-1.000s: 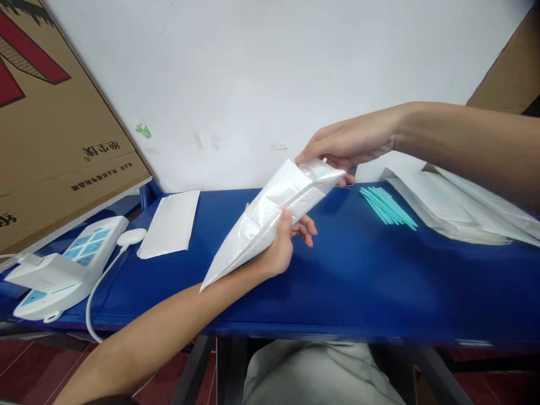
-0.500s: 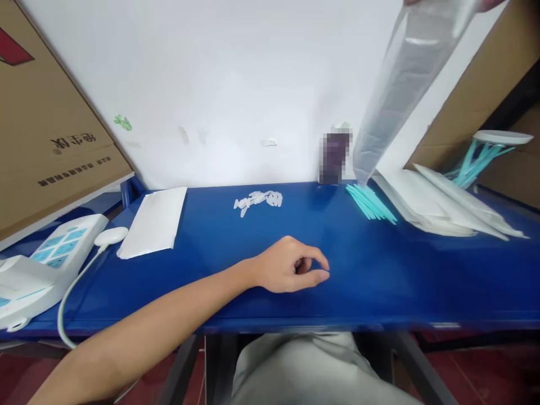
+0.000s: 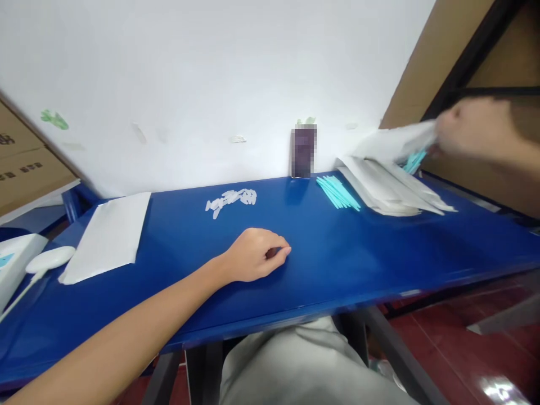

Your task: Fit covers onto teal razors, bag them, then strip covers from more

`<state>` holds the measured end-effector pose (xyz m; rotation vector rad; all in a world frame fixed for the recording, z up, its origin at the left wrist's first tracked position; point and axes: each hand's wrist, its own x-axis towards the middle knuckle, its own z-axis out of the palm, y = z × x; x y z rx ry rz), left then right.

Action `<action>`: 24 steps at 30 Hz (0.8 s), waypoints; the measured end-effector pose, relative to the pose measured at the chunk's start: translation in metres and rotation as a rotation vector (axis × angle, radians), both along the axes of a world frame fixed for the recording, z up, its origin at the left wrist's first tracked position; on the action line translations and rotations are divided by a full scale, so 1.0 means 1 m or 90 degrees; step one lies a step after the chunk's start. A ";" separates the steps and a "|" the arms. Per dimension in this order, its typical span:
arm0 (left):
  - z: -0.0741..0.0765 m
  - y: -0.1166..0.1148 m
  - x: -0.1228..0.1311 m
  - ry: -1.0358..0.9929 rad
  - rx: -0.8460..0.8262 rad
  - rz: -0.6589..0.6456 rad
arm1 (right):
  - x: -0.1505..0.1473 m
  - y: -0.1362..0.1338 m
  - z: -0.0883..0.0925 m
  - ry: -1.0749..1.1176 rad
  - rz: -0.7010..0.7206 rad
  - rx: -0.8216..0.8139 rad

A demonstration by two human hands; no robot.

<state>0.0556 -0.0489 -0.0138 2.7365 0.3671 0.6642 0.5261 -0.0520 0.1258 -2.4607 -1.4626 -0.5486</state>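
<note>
My left hand (image 3: 257, 256) rests on the blue table (image 3: 304, 270), its fingers curled and thumb tip meeting the index finger; nothing shows in it. At the right, my right hand (image 3: 476, 126), smeared by motion, is closed on one end of a whitish plastic bag (image 3: 396, 140). That bag stretches leftward above a stack of flat white bags (image 3: 375, 188). Left of the stack lies a bundle of thin turquoise sticks (image 3: 337, 193). Small whitish translucent pieces (image 3: 232, 199) lie in a loose group beyond my left hand.
A flat white packet (image 3: 109, 233) lies at the left, near a white round-ended device with a cable (image 3: 50, 259) and a white power strip (image 3: 17, 259). Cardboard boxes (image 3: 34, 163) flank the table. Along the back runs a white wall (image 3: 189, 84), with a blurred-out dark rectangle (image 3: 304, 151) against it.
My right hand has brought the bag down from high up to just above the stack at the right. The view has turned right. My left thumb and index finger have closed together.
</note>
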 end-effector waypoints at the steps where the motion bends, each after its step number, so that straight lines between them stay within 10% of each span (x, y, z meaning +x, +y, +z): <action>1: 0.000 -0.001 0.001 0.009 0.018 -0.003 | -0.006 -0.007 -0.027 0.014 -0.030 -0.031; 5: -0.001 0.000 0.004 0.020 0.082 0.013 | -0.018 -0.033 -0.083 0.078 -0.041 -0.134; 13: 0.017 0.030 -0.019 0.001 0.411 0.159 | -0.046 -0.017 -0.032 -0.056 0.048 0.063; 16: 0.019 0.043 -0.032 0.008 0.386 0.228 | -0.078 0.005 -0.031 -0.077 0.129 0.159; 24: 0.024 0.042 -0.043 0.063 0.251 0.195 | -0.150 0.051 -0.100 -0.015 0.119 -0.138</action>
